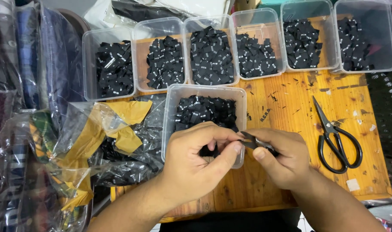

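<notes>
Left hand: your left hand (195, 161) is curling closed, thumb and forefinger pinching one end of a small black label (251, 141).
Right hand: your right hand (282, 160) is closing on the other end of the same label, thumb on top, fingers folded under it.
Label position: you are holding it in the air between both hands, just above the near rim of the nearest clear tub (172, 112) and over the wooden counter (286, 103).
Label axis: the long axis is running left to right and tilting slightly down toward your right hand; which end is the head end cannot be told, since most of it is covered.
Grip advice: judging by the pinch, you are doing best by keeping both thumbs near the edges so the middle stays flat and visible.
Tub contents: the nearest tub is holding a heap of similar black labels.
Back row: six clear tubs (264, 20) of black labels are lining the far edge.
Right side: black scissors (337, 139) are lying on the counter, blades pointing away from you, well apart from your hands.
Left side: crumpled clear bags (97, 141) with yellow paper are lying beside the tub.
</notes>
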